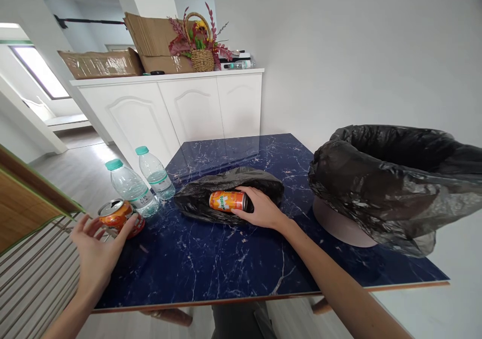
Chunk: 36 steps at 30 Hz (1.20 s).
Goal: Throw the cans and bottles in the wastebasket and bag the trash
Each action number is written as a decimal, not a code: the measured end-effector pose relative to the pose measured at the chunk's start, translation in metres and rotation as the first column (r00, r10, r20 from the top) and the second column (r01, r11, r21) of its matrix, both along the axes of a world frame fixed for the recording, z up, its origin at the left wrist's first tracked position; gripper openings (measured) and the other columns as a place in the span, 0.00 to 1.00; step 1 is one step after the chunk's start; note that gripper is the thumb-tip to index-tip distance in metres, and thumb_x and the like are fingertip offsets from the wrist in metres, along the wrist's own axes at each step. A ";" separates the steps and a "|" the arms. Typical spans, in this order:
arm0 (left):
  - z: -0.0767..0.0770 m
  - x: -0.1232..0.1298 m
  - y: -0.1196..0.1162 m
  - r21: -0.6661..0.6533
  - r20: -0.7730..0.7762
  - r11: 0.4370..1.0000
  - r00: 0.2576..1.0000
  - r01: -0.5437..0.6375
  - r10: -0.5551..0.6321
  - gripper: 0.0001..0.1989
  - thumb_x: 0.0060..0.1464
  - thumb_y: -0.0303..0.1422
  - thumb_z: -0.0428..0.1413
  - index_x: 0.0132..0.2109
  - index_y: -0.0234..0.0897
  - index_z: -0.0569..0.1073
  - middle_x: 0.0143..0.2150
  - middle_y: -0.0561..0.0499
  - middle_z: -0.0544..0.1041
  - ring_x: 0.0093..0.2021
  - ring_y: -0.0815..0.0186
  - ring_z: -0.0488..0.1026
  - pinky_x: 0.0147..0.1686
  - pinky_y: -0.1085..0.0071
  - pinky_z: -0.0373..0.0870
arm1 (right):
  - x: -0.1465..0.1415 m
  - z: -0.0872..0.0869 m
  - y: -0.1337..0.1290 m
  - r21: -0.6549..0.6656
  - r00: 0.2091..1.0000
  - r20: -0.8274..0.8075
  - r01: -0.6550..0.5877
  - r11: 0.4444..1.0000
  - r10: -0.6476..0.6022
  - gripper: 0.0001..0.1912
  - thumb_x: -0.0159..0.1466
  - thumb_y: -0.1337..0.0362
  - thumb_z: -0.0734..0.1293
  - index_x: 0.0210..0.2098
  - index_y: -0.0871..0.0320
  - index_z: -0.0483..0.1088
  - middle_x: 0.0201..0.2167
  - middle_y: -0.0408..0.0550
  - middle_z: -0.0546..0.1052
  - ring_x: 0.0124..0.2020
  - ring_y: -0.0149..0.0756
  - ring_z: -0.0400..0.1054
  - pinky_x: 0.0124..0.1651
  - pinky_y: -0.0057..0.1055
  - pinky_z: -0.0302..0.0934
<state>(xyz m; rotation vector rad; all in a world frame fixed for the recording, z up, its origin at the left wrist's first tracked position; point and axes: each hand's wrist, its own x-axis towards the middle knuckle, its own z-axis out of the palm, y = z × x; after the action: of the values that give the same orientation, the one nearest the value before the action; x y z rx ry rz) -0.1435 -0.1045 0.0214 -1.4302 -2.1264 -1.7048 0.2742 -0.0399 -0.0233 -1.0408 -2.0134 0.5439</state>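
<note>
Mirinda can (223, 201) lies sideways, grasped by right fingers (248, 192); left fingers (90, 225) span another can (115, 215), grip unclear.

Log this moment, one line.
left hand: around orange metal can; right hand: gripping sideways orange Mirinda metal can; black plastic bag: on blue marbled table

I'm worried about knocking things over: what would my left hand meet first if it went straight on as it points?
The can at your left hand, perhaps already touching it; beyond that, probably the nearer bottle, though depth is unclear.
</note>
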 end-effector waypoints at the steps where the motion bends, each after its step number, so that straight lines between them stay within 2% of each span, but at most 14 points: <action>1: 0.001 0.001 -0.004 0.018 -0.027 1.000 1.000 -0.014 0.015 0.57 0.33 0.57 0.75 0.63 0.35 0.59 0.64 0.37 0.67 0.65 0.44 0.71 0.65 0.48 0.70 | 0.000 0.001 0.000 -0.008 1.000 -0.028 0.012 1.000 -0.012 0.33 0.67 0.48 0.74 0.66 0.53 0.67 0.61 0.58 0.76 0.62 0.55 0.71 0.65 0.51 0.63; 4: 0.007 0.012 -0.020 0.136 -0.182 0.990 0.981 -0.040 0.065 0.56 0.35 0.52 0.74 0.63 0.32 0.58 0.69 0.29 0.60 0.69 0.41 0.66 0.67 0.47 0.66 | -0.001 0.002 0.001 -0.046 0.990 -0.133 0.034 0.998 -0.040 0.31 0.68 0.47 0.72 0.64 0.54 0.67 0.60 0.58 0.78 0.59 0.53 0.74 0.63 0.50 0.66; 7: 0.015 0.034 -0.034 0.229 -0.313 0.973 0.948 0.021 0.053 0.45 0.39 0.49 0.72 0.58 0.35 0.63 0.64 0.34 0.66 0.66 0.41 0.68 0.66 0.45 0.66 | -0.003 0.002 0.004 -0.087 0.964 -0.263 0.010 0.996 -0.033 0.28 0.70 0.46 0.70 0.63 0.54 0.67 0.57 0.55 0.80 0.55 0.48 0.76 0.61 0.46 0.68; 9: 0.020 0.053 -0.041 0.202 -0.387 0.970 0.921 0.137 -0.050 0.33 0.46 0.47 0.70 0.53 0.39 0.67 0.57 0.39 0.72 0.63 0.43 0.71 0.67 0.46 0.65 | -0.004 0.003 0.006 -0.116 0.937 -0.348 -0.024 0.993 -0.018 0.26 0.72 0.44 0.68 0.60 0.54 0.69 0.54 0.53 0.81 0.54 0.46 0.77 0.60 0.43 0.69; 12: 0.025 0.081 -0.047 0.040 -0.433 0.917 0.834 0.396 -0.341 0.17 0.56 0.42 0.65 0.49 0.42 0.73 0.50 0.44 0.77 0.55 0.49 0.76 0.63 0.52 0.69 | -0.003 0.007 0.007 -0.163 0.896 -0.444 -0.087 0.983 0.005 0.26 0.74 0.41 0.62 0.57 0.53 0.72 0.51 0.51 0.82 0.53 0.45 0.77 0.58 0.41 0.71; 15: 0.026 0.108 -0.051 -0.181 -0.288 0.796 0.743 0.577 -0.604 0.10 0.63 0.41 0.61 0.49 0.43 0.76 0.50 0.46 0.79 0.49 0.55 0.78 0.54 0.60 0.73 | 0.001 0.013 0.007 -0.199 0.866 -0.499 -0.141 0.970 0.024 0.27 0.74 0.38 0.61 0.53 0.53 0.76 0.49 0.49 0.82 0.55 0.47 0.75 0.58 0.40 0.70; 17: 0.025 0.123 -0.049 -0.276 -0.083 0.696 0.705 0.663 -0.704 0.12 0.66 0.44 0.60 0.51 0.43 0.77 0.50 0.46 0.81 0.47 0.56 0.78 0.52 0.62 0.73 | 0.003 0.014 0.007 -0.216 0.851 -0.524 -0.171 0.961 0.034 0.28 0.73 0.37 0.62 0.52 0.53 0.78 0.49 0.48 0.82 0.55 0.48 0.74 0.58 0.39 0.69; 19: 0.021 0.138 -0.044 -0.290 0.159 0.590 0.646 0.753 -0.746 0.18 0.68 0.50 0.58 0.54 0.43 0.77 0.50 0.45 0.82 0.48 0.56 0.79 0.53 0.61 0.74 | 0.004 0.013 0.007 -0.229 0.838 -0.545 -0.198 0.953 0.043 0.29 0.73 0.36 0.62 0.51 0.54 0.78 0.49 0.48 0.82 0.54 0.47 0.74 0.58 0.38 0.68; 21: 0.015 0.150 -0.034 -0.235 0.412 0.481 0.535 0.845 -0.738 0.25 0.68 0.56 0.54 0.57 0.41 0.76 0.51 0.43 0.83 0.48 0.55 0.81 0.50 0.61 0.76 | 0.004 0.011 0.008 -0.241 0.828 -0.558 -0.221 0.945 0.052 0.30 0.73 0.36 0.62 0.52 0.54 0.79 0.48 0.48 0.81 0.51 0.45 0.75 0.57 0.37 0.68; 24: 0.007 0.167 -0.018 -0.130 0.739 0.331 0.314 0.935 -0.596 0.36 0.64 0.65 0.52 0.56 0.37 0.77 0.51 0.36 0.84 0.45 0.52 0.83 0.40 0.62 0.78 | 0.003 0.009 0.008 -0.248 0.823 -0.563 -0.247 0.937 0.068 0.30 0.72 0.36 0.63 0.51 0.55 0.79 0.47 0.47 0.81 0.49 0.45 0.74 0.55 0.36 0.68; 27: 0.008 0.181 -0.009 -0.053 0.880 0.220 0.150 0.974 -0.450 0.41 0.63 0.67 0.50 0.58 0.34 0.78 0.52 0.33 0.84 0.44 0.52 0.84 0.40 0.62 0.78 | 0.002 0.011 0.007 -0.244 0.826 -0.554 -0.278 0.929 0.101 0.29 0.71 0.36 0.65 0.49 0.54 0.80 0.46 0.47 0.82 0.49 0.45 0.74 0.55 0.37 0.67; 31: 0.020 0.191 -0.012 -0.015 0.906 0.114 0.062 0.993 -0.419 0.38 0.67 0.63 0.49 0.60 0.33 0.79 0.54 0.33 0.84 0.46 0.52 0.84 0.44 0.62 0.78 | 0.002 0.015 0.003 -0.246 0.826 -0.541 -0.336 0.909 0.159 0.29 0.70 0.36 0.66 0.49 0.54 0.81 0.46 0.47 0.82 0.50 0.46 0.75 0.57 0.39 0.68; 33: 0.023 0.193 -0.014 -0.008 0.910 0.101 0.049 0.995 -0.411 0.36 0.68 0.60 0.51 0.58 0.31 0.80 0.54 0.33 0.84 0.45 0.53 0.83 0.44 0.64 0.78 | 0.002 0.018 0.001 -0.248 0.823 -0.537 -0.365 0.897 0.186 0.30 0.70 0.35 0.65 0.50 0.54 0.81 0.47 0.47 0.83 0.51 0.47 0.75 0.59 0.41 0.67; 36: 0.020 0.193 -0.014 0.012 0.917 0.118 0.036 0.993 -0.397 0.32 0.68 0.57 0.55 0.59 0.30 0.80 0.52 0.33 0.84 0.44 0.56 0.83 0.43 0.66 0.79 | 0.003 0.020 0.000 -0.251 0.817 -0.533 -0.402 0.881 0.221 0.31 0.70 0.34 0.65 0.51 0.54 0.81 0.49 0.48 0.83 0.53 0.48 0.76 0.62 0.43 0.66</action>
<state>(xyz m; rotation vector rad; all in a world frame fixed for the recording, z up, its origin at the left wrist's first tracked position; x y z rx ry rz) 0.0494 -0.1189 0.0415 -3.2799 -2.7556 -2.1940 0.2768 -0.0400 -0.0036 -0.6609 -1.6562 1.2604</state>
